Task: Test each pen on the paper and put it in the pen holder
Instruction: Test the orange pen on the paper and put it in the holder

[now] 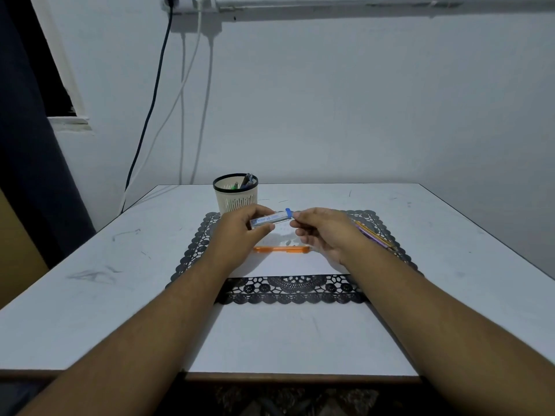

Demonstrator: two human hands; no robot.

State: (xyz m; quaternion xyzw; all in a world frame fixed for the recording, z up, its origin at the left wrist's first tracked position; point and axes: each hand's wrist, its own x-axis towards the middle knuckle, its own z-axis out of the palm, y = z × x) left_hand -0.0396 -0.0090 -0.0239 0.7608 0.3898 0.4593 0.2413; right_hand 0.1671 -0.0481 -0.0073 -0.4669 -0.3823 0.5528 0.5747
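Pale wall behind, cables (192, 85) hanging down it, and a scuffed white table (90, 295) with a black lace mat (288, 291) across the middle. Both hands are up over the paper (294, 264), and between them is a clear lead case (271, 219), not a pen. The left hand (240, 232) grips its body, thumb underneath, holding it level so the label faces up; "2B" reads plainly, the brand beside it is too small to read. The right hand (324, 232) pinches at the blue cap (288, 213), apparently to open it. An orange mechanical pencil (280, 249) lies flat on the paper just below the hands, likely waiting for a refill. More pencils (372, 234) rest on the mat to the right. The pen holder (235, 193) stands upright beyond the left hand, several pens (247, 181) already in it
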